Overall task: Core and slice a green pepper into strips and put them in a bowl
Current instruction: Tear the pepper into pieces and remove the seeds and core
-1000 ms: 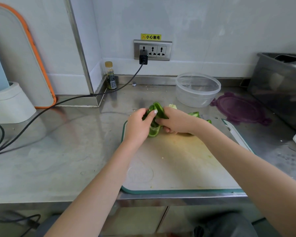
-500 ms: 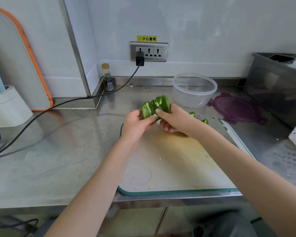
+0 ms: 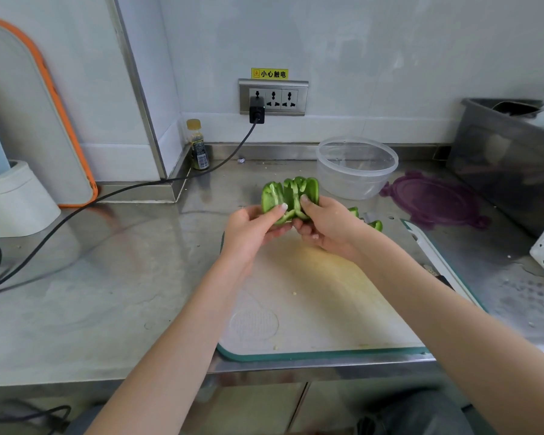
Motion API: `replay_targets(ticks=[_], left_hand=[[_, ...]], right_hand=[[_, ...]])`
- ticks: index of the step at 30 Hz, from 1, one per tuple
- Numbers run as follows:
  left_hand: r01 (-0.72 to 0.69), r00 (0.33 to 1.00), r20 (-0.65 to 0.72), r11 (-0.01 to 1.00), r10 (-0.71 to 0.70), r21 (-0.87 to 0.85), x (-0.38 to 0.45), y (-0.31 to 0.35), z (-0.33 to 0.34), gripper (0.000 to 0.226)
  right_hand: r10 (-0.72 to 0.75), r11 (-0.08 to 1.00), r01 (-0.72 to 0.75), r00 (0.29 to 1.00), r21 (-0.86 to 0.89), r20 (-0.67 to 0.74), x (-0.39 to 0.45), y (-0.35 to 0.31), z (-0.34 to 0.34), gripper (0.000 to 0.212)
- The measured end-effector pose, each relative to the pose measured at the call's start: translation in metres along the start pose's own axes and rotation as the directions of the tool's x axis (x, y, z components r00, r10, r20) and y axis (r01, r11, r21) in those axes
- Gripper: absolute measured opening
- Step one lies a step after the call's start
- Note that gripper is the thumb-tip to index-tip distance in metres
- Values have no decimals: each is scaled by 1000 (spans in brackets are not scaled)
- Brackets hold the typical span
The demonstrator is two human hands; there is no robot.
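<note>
I judge the slicing done: my left hand (image 3: 252, 229) and right hand (image 3: 327, 226) pinch a bunch of green pepper strips (image 3: 289, 196) above the white cutting board (image 3: 311, 302); the clear plastic bowl (image 3: 357, 167) far right holds none yet

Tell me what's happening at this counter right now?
A person holds a bunch of green pepper strips between both hands, left hand and right hand, lifted above the far end of the cutting board. A few green pieces lie on the board behind the right hand. The clear plastic bowl just beyond looks empty, its purple lid beside it.
</note>
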State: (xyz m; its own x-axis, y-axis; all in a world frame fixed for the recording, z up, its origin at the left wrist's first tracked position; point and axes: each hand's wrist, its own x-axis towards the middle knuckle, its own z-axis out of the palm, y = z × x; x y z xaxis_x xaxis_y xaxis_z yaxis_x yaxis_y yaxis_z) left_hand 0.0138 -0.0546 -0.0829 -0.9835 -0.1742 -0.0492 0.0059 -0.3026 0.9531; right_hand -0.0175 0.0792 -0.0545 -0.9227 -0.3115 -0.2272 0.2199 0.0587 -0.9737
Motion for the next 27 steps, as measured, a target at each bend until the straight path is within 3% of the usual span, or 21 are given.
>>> replay_targets(ticks=[3, 8, 10, 15, 27], left_hand=[[128, 990, 51, 991, -130, 41, -3, 4, 1, 29], [48, 999, -8, 913, -49, 406, -10, 5, 7, 46], [30, 1000, -10, 883, -29, 468, -12, 4, 8, 47], [30, 999, 3, 924, -34, 380, -10, 4, 5, 44], [-53, 968, 244, 913, -52, 404, -9, -2, 3, 43]], right_hand=[[-16, 1000, 16, 1000, -6, -23, 2, 3, 2, 25], [33, 990, -37, 999, 138, 28, -1, 1, 5, 20], [73, 980, -83, 995, 179, 66, -3, 0, 7, 22], [120, 958, -155, 981, 243, 154, -7, -3, 5, 23], [139, 938, -169, 983, 304, 116, -4, 4, -13, 20]])
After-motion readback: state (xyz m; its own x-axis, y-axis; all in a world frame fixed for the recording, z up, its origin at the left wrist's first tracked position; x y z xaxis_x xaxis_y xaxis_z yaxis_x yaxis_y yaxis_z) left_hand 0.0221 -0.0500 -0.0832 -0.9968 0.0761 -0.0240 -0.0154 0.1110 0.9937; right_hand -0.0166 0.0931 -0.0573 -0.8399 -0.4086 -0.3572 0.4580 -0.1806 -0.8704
